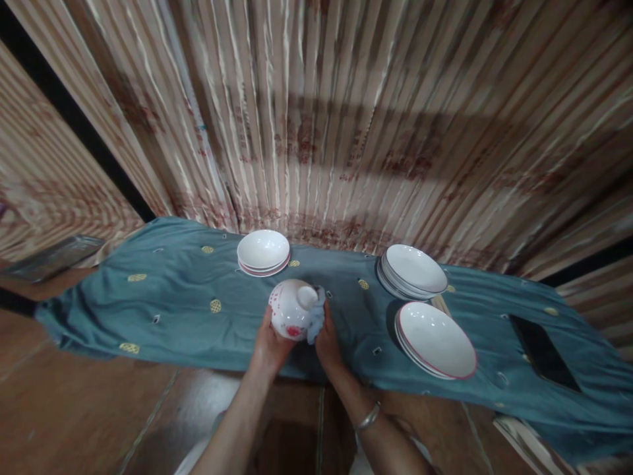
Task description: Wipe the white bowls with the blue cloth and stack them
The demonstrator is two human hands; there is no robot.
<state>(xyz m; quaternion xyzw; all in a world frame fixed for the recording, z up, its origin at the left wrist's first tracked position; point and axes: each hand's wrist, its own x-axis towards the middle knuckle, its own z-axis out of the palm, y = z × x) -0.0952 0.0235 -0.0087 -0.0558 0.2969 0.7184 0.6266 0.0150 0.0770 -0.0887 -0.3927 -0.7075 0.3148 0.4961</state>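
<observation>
Head view shows two bare hands on one bowl (289,311). The left hand (270,344) has its fingers curled around the bowl's left side; the right hand (327,338) grips one pale blue cloth (316,321) against the right side. This single bowl, white with red decoration, is held tilted, foot ring up and to the right, over the table's near edge. One bracelet (368,417) circles the right wrist. Beyond the bowl sits one stack of white bowls (264,251); to the right stand two more stacks, a rear one (415,269) and a red-rimmed front one (438,340). I cannot count the pieces in each. Farther right, one dark flat device (544,353) lies on the teal cloth cover (182,316).
</observation>
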